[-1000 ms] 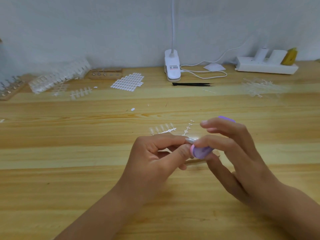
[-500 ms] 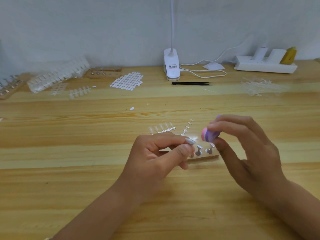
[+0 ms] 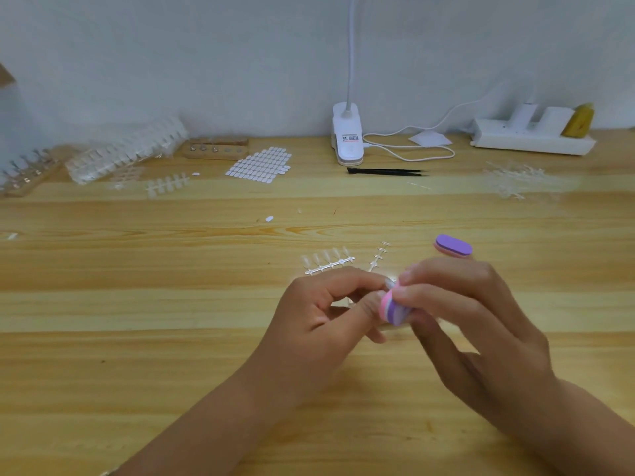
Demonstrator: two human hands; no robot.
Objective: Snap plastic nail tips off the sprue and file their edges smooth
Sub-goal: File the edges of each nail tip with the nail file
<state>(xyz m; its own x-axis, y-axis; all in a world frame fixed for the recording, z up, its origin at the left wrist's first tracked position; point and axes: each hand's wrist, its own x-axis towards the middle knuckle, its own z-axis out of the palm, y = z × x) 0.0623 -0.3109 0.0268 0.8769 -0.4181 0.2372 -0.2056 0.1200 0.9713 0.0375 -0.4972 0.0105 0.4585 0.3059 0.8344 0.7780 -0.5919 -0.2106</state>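
My left hand pinches a small clear nail tip between thumb and forefinger. My right hand grips a small pink and purple file block, held against the tip. Just behind my hands a sprue with several clear tips attached lies on the wooden table. An empty sprue strip lies beside it. A second purple and pink file block rests on the table behind my right hand.
At the back stand a white clip lamp with its cable, black tweezers, a white power strip, a sheet of adhesive tabs, wooden nail holders, bags of tips and loose empty sprues.
My right hand drew the file away from the tip to the right, then brought it back down against the tip. My left hand stayed in place.
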